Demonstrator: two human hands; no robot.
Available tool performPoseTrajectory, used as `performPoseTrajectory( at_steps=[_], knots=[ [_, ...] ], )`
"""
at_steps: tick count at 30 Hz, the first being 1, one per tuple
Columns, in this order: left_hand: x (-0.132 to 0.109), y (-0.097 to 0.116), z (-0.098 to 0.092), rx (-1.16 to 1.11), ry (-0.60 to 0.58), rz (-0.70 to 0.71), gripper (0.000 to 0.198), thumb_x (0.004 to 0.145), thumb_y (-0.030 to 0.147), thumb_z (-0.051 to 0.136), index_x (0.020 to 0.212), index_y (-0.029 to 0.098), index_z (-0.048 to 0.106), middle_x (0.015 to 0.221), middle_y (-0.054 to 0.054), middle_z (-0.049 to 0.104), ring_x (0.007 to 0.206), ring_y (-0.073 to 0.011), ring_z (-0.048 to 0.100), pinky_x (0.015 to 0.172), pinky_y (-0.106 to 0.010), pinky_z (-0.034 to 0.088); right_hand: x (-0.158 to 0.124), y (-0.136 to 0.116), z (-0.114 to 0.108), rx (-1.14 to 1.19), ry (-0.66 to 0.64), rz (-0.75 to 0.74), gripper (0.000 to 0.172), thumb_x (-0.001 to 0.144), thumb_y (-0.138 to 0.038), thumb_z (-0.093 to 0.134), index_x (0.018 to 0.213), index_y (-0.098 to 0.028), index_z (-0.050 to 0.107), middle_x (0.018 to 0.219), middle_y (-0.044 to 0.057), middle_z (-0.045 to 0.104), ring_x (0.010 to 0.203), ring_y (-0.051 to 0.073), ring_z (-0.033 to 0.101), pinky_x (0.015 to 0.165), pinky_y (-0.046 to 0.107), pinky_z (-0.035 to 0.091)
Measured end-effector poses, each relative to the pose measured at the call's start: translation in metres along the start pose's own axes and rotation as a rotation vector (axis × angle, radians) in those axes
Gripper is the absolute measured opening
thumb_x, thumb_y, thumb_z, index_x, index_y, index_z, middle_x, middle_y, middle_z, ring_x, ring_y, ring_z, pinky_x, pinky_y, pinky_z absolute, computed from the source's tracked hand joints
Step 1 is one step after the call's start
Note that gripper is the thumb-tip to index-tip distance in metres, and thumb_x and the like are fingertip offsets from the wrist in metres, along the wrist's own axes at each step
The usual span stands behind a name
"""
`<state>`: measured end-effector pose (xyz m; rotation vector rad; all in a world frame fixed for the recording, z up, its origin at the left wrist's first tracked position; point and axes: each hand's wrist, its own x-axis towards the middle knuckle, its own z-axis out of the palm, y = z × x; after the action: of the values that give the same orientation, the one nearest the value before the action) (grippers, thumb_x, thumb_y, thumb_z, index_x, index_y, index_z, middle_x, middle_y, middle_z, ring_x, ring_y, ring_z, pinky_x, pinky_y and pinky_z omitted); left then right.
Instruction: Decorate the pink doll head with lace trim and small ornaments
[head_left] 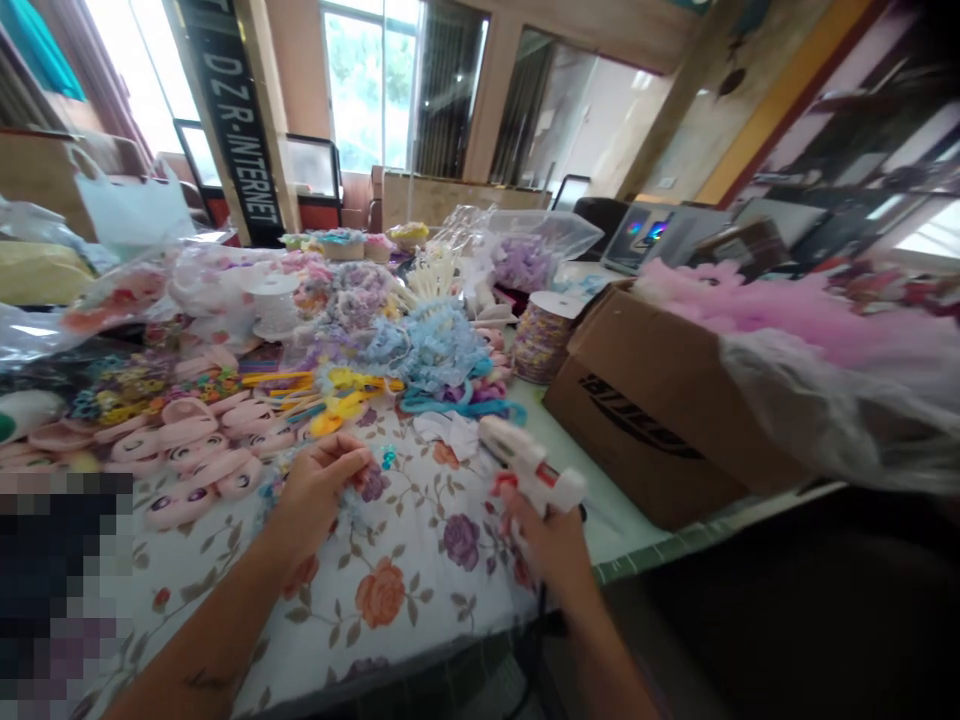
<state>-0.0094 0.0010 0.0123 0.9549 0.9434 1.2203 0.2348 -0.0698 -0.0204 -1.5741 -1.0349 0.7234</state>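
Note:
My right hand [551, 540] is wrapped round a white hot glue gun [529, 460] with a red trigger; its nozzle points up and left, and a dark cord hangs below. My left hand [322, 490] is closed, thumb and fingers pinched together over the flowered cloth [420, 540]. Pale blue frilly trim [349, 515] shows around that hand; whether the fingers grip it is unclear. Just right of the fingertips is a small shiny teal piece [388, 457]. Pink clog-like shoes with printed eyes [240, 470] lie to the left of this hand.
A cardboard box [637, 410] filled with pink tulle [795, 310] stands at right. Behind are a spool of braided trim [541, 340], blue lace [427, 345], yellow ribbon pieces [341, 395], a white spool [274, 300] and a clear plastic bin [547, 235]. A laptop [645, 240] sits farther back.

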Motion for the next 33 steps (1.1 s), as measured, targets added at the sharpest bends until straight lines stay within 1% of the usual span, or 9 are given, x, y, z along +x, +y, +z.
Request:
performPoseTrajectory(
  at_steps=[3,6,10,14,17,20,23,26,33],
  knots=[
    [-0.001,0.001,0.000,-0.001,-0.010,-0.016,0.021,0.061,0.028,0.079,0.062,0.015,0.062,0.056,0.002,0.058,0.050,-0.0069,0.049,0.048,-0.017,0.039,0.043,0.007,-0.049,-0.176,0.182,-0.056,0.038,0.069,-0.050,0.065,0.079,-0.014,0.069,0.054,0.004,0.067,0.048,0.021,0.062,0.052,0.031,0.050],
    [0.000,-0.001,-0.001,0.004,-0.022,-0.013,0.020,0.063,0.028,0.078,0.064,0.015,0.062,0.059,0.002,0.059,0.052,-0.0068,0.049,0.050,-0.016,0.040,0.072,0.024,-0.076,-0.180,0.241,-0.032,0.033,0.064,-0.048,0.067,0.073,-0.017,0.068,0.064,0.008,0.073,0.068,0.028,0.071,0.071,0.039,0.055],
    [0.004,-0.004,-0.004,-0.005,-0.005,-0.009,0.020,0.064,0.027,0.077,0.065,0.015,0.062,0.058,0.002,0.058,0.052,-0.0066,0.048,0.049,-0.016,0.039,0.078,0.044,-0.072,0.060,0.227,0.021,0.032,0.066,-0.047,0.067,0.076,-0.018,0.068,0.073,0.009,0.075,0.076,0.030,0.072,0.079,0.042,0.057],
    [0.005,-0.006,-0.006,-0.014,-0.007,-0.004,0.020,0.064,0.027,0.077,0.066,0.015,0.062,0.059,0.002,0.059,0.052,-0.0062,0.048,0.049,-0.015,0.038,0.069,0.043,-0.049,0.056,0.251,0.017,0.033,0.069,-0.047,0.068,0.081,-0.016,0.070,0.076,0.009,0.076,0.087,0.031,0.072,0.086,0.042,0.055],
    [0.006,-0.007,-0.007,-0.018,-0.006,0.002,0.019,0.065,0.026,0.077,0.066,0.015,0.062,0.058,0.002,0.059,0.052,-0.0059,0.049,0.049,-0.015,0.039,0.066,0.035,-0.038,0.114,0.209,0.015,0.032,0.069,-0.046,0.068,0.080,-0.016,0.069,0.073,0.009,0.075,0.082,0.030,0.072,0.084,0.040,0.056],
    [0.007,-0.008,-0.009,-0.031,0.002,0.005,0.019,0.064,0.026,0.077,0.066,0.015,0.062,0.058,0.002,0.059,0.052,-0.0057,0.049,0.049,-0.014,0.039,0.072,0.029,-0.048,0.149,0.190,0.011,0.034,0.067,-0.046,0.068,0.082,-0.015,0.067,0.074,0.009,0.075,0.074,0.029,0.072,0.079,0.041,0.057],
    [0.008,-0.008,-0.010,-0.043,-0.003,0.011,0.019,0.064,0.026,0.077,0.067,0.015,0.062,0.060,0.002,0.059,0.052,-0.0056,0.050,0.050,-0.014,0.040,0.087,0.025,-0.079,-0.030,0.178,0.019,0.036,0.066,-0.046,0.066,0.083,-0.015,0.067,0.075,0.011,0.074,0.074,0.030,0.072,0.075,0.041,0.057],
    [0.008,-0.007,-0.009,-0.046,-0.008,0.013,0.019,0.065,0.027,0.077,0.067,0.014,0.063,0.060,0.002,0.059,0.052,-0.0055,0.050,0.050,-0.014,0.040,0.102,0.025,-0.105,-0.409,0.120,-0.051,0.036,0.066,-0.046,0.065,0.086,-0.017,0.069,0.083,0.011,0.074,0.092,0.033,0.069,0.081,0.039,0.053],
    [0.010,-0.001,-0.009,-0.071,0.027,0.029,0.023,0.059,0.027,0.080,0.065,0.014,0.063,0.060,0.001,0.061,0.052,-0.0054,0.050,0.048,-0.014,0.040,0.113,0.038,-0.088,-0.660,0.054,-0.104,0.049,0.077,-0.049,0.047,0.102,-0.012,0.066,0.097,0.018,0.071,0.100,0.034,0.065,0.086,0.040,0.048]
  ],
)
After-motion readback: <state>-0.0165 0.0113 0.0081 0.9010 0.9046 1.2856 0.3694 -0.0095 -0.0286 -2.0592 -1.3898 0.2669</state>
